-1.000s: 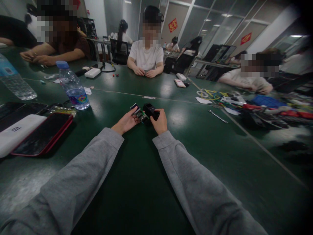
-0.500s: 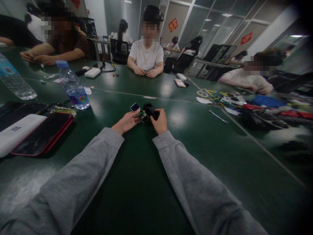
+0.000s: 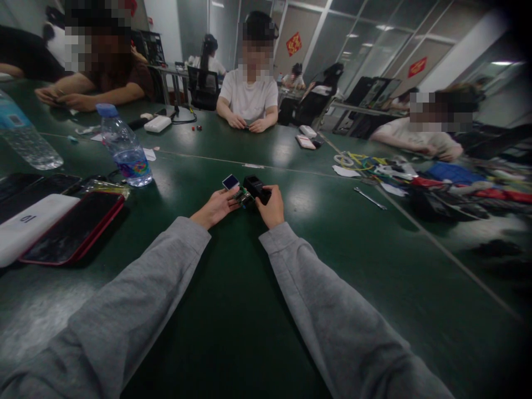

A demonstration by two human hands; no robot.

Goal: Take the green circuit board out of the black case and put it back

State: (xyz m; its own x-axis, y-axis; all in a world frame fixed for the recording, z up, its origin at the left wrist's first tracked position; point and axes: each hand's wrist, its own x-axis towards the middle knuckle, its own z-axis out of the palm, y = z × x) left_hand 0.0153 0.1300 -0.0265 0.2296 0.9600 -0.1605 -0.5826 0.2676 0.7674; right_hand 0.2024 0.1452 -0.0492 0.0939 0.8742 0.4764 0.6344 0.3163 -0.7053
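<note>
Both my arms in grey sleeves reach out over the dark green table (image 3: pixel 233 310). My left hand (image 3: pixel 216 208) pinches a small green circuit board (image 3: pixel 243 198) that carries a little square screen (image 3: pixel 230 182) at its far end. My right hand (image 3: pixel 271 206) grips a small black box-shaped housing (image 3: pixel 254 187). Board and housing meet between my fingertips, just above the table top.
At my left lie a red-cased phone (image 3: pixel 72 227), a white power bank (image 3: pixel 25 226) and two water bottles (image 3: pixel 123 147). A wrench (image 3: pixel 369 198) lies to the right, with cables and parts (image 3: pixel 415 177) beyond. Several people sit around the table's far side.
The little screen has tipped a bit up and away while the board shifted slightly toward the black housing. My hands have barely moved.
</note>
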